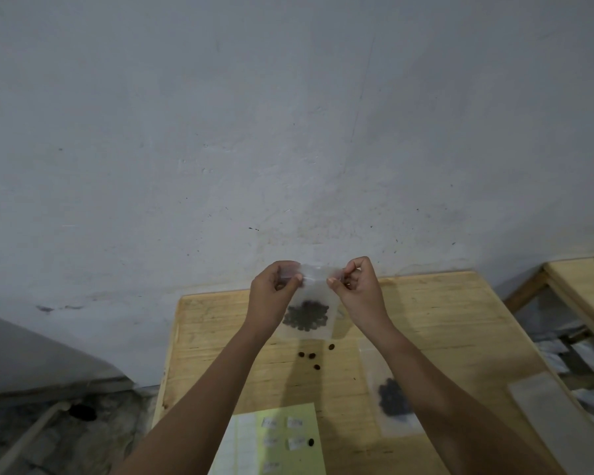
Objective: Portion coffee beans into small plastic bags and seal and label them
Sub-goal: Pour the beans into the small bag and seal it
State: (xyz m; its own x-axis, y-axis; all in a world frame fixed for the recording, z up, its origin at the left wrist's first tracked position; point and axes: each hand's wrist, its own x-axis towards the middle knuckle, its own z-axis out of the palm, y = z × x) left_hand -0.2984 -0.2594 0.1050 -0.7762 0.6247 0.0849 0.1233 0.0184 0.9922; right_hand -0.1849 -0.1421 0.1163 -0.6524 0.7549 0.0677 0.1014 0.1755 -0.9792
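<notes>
A small clear plastic bag point(314, 296) with dark coffee beans pooled in its lower half hangs upright above the wooden table point(443, 320). My left hand point(273, 289) pinches the bag's top left corner and my right hand point(355, 286) pinches its top right corner, thumbs facing each other along the top strip. A second bag with beans point(393, 399) lies flat on the table under my right forearm. A yellow-green label sheet point(288, 437) with several white labels lies at the near edge, one bean on it.
Several loose beans point(311, 356) lie on the table below the held bag. A grey flat strip point(556, 416) lies at the table's right edge. Another wooden table point(587, 286) stands to the right. The grey wall is close behind.
</notes>
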